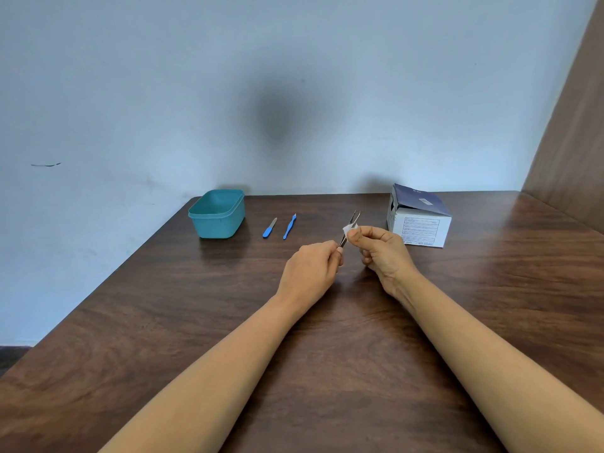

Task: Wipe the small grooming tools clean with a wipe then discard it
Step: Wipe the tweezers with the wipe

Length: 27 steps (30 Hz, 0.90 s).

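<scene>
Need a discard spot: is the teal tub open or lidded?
Open: the tub has no lid on; its inner walls and floor show, with nothing seen inside.

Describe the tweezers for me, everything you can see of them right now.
The tweezers are slim and look like greyish metal, with two thin arms slightly parted at the far tips. They are tilted, tips pointing away and a little to the right, and appear to be held above the table. The left hand pinches their near end. The right hand pinches a small white wipe around their middle.
</scene>
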Available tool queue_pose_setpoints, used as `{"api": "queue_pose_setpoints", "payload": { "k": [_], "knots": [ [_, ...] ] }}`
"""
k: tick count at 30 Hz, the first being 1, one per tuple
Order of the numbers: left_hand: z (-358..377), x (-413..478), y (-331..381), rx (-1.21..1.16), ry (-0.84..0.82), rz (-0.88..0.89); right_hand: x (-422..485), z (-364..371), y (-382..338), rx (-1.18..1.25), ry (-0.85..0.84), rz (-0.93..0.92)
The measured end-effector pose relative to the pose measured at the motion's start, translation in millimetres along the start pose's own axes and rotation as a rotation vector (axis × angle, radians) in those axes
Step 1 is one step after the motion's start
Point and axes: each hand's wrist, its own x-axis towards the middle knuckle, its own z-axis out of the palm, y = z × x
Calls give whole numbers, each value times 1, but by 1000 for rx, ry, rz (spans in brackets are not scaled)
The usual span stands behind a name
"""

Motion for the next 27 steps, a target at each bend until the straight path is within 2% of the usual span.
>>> {"api": "queue_pose_setpoints", "payload": {
  "k": [11,18,27],
  "knots": [
    [0,0,-1,-50,1,3,-11,4,-6,-131,-52,-62],
    [1,1,-3,-46,11,-1,-9,4,-4,-174,-22,-42],
    [0,1,-1,-51,5,14,-10,4,-3,-55,-17,-77]
  ]
}}
